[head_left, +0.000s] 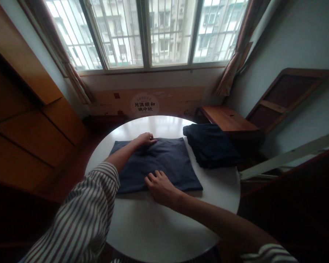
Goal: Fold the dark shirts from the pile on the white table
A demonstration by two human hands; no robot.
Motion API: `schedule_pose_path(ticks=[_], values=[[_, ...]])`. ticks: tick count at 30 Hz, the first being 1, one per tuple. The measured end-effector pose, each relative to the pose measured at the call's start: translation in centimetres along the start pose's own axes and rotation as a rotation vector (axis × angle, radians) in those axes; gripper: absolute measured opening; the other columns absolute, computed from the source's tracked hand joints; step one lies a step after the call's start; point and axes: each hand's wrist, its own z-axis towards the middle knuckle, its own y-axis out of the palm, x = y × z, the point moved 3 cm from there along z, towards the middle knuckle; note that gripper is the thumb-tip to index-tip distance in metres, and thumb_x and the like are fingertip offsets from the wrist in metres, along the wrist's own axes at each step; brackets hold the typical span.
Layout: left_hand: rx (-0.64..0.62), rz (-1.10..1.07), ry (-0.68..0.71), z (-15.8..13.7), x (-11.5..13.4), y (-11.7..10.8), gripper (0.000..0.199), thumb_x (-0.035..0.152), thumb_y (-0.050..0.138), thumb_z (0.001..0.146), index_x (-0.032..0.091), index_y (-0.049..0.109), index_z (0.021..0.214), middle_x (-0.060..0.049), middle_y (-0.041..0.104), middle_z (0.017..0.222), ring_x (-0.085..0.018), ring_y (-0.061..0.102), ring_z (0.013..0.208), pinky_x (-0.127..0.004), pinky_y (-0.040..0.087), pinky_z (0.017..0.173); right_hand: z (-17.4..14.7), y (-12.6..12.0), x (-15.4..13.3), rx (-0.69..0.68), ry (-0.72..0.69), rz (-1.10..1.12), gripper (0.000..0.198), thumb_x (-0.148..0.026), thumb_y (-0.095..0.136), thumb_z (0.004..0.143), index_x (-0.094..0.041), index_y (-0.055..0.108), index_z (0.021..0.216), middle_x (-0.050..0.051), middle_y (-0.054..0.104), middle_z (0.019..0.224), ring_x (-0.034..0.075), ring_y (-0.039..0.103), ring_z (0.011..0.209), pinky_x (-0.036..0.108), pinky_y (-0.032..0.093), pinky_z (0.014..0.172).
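A dark grey-blue garment [167, 157] lies on a round white table [159, 233], spread as a flat, roughly rectangular piece with slight wrinkles. At its far edge, my left hand [146, 138] has its fingers curled in and closed on the fabric. My right hand [161, 188] rests on the near edge, fingers bent and apart over the cloth, its thumb mostly hidden. To the right, a stack of folded darker navy clothing [211, 146] sits by the table's rim, apart from both hands. What kind of garment lies under my hands is unclear.
Beyond the table are a printed banner [170, 102] and a barred window [145, 36]. A wooden desk [227, 118] stands at the back right, with a wood-framed panel [285, 98] beside it. Wooden cabinets [30, 135] line the left; a pale beam [285, 157] reaches the table's right edge.
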Motion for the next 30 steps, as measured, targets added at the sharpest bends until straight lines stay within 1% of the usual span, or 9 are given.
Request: schedule_pose_path(ticks=[4, 9, 13, 17, 19, 21, 23, 27, 30], values=[[0.007, -0.026, 0.021, 0.5, -0.7, 0.4, 0.043, 0.051, 0.049, 0.093, 0.014, 0.070, 0.097, -0.012, 0.071, 0.099, -0.021, 0.065, 0.087, -0.027, 0.048, 0.076, -0.2, 0.4, 0.2, -0.023, -0.004, 0.004, 0.023, -0.016, 0.060, 0.079, -0.012, 0.059, 0.102, 0.015, 0.062, 0.100, 0.029, 0.060, 0.092, 0.040, 0.051, 0.074], [0.007, -0.065, 0.025, 0.7, -1.1, 0.7, 0.039, 0.049, 0.047, 0.096, 0.017, 0.068, 0.101, -0.008, 0.072, 0.090, -0.018, 0.064, 0.080, -0.025, 0.047, 0.070, 0.1, 0.4, -0.5, -0.012, -0.042, -0.062, 0.023, -0.016, 0.055, 0.087, -0.008, 0.061, 0.108, 0.020, 0.064, 0.102, 0.031, 0.062, 0.094, 0.043, 0.054, 0.075], [0.024, -0.066, 0.018, 0.4, -0.6, 0.8, 0.034, 0.045, 0.047, 0.096, 0.017, 0.067, 0.101, -0.007, 0.071, 0.087, -0.018, 0.064, 0.079, -0.025, 0.047, 0.072, 0.9, 0.8, -1.1, -0.024, -0.026, -0.109, 0.022, -0.009, 0.049, 0.090, -0.003, 0.063, 0.105, 0.022, 0.067, 0.095, 0.029, 0.066, 0.083, 0.035, 0.054, 0.060], [0.086, -0.033, -0.010, -0.2, 0.3, 0.3, 0.032, 0.043, 0.052, 0.094, 0.016, 0.067, 0.102, -0.009, 0.069, 0.096, -0.021, 0.064, 0.091, -0.029, 0.049, 0.081, 1.0, 1.2, -1.7, 0.008, -0.073, -0.194, 0.027, -0.007, 0.049, 0.089, 0.003, 0.064, 0.109, 0.032, 0.066, 0.107, 0.032, 0.067, 0.090, 0.035, 0.054, 0.060], [0.152, -0.013, -0.042, -1.2, 0.9, -0.3, 0.031, 0.039, 0.054, 0.093, 0.015, 0.065, 0.110, -0.012, 0.065, 0.110, -0.024, 0.060, 0.104, -0.033, 0.047, 0.090, 0.6, 0.6, -1.4, -0.008, -0.099, -0.131, 0.025, -0.015, 0.054, 0.089, 0.000, 0.066, 0.105, 0.029, 0.068, 0.103, 0.031, 0.067, 0.089, 0.035, 0.054, 0.063], [0.218, 0.002, -0.077, -3.3, 1.5, -0.9, 0.030, 0.033, 0.052, 0.095, 0.013, 0.062, 0.115, -0.014, 0.062, 0.117, -0.025, 0.058, 0.109, -0.035, 0.046, 0.094, 0.4, -0.7, 0.0, -0.038, -0.113, 0.039, 0.027, -0.031, 0.058, 0.090, -0.007, 0.070, 0.095, 0.020, 0.071, 0.093, 0.028, 0.067, 0.083, 0.033, 0.052, 0.064], [0.256, 0.013, -0.100, -6.8, 2.5, -1.1, 0.026, 0.029, 0.049, 0.096, 0.014, 0.063, 0.111, -0.013, 0.064, 0.111, -0.023, 0.062, 0.101, -0.034, 0.047, 0.090, 0.8, -2.3, 2.6, -0.068, -0.082, 0.274, 0.030, -0.039, 0.058, 0.090, -0.013, 0.070, 0.083, 0.011, 0.071, 0.081, 0.021, 0.065, 0.073, 0.028, 0.048, 0.063], [0.233, 0.036, -0.099, -16.7, 5.8, 0.2, 0.025, 0.034, 0.044, 0.100, 0.017, 0.062, 0.097, -0.007, 0.066, 0.093, -0.020, 0.065, 0.079, -0.030, 0.049, 0.070, 4.5, -4.4, 9.8, -0.089, 0.064, 0.523, 0.027, -0.024, 0.050, 0.093, -0.012, 0.070, 0.078, 0.003, 0.067, 0.070, 0.012, 0.058, 0.063, 0.022, 0.041, 0.060], [0.151, 0.053, 0.053, -23.3, 9.3, 2.2, 0.029, 0.044, 0.049, 0.098, 0.018, 0.060, 0.096, -0.005, 0.065, 0.090, -0.019, 0.064, 0.074, -0.029, 0.049, 0.067, 9.1, -4.3, 14.8, -0.084, 0.177, 0.522, 0.023, -0.022, 0.052, 0.092, -0.010, 0.072, 0.095, 0.008, 0.071, 0.087, 0.015, 0.063, 0.075, 0.023, 0.044, 0.066]])
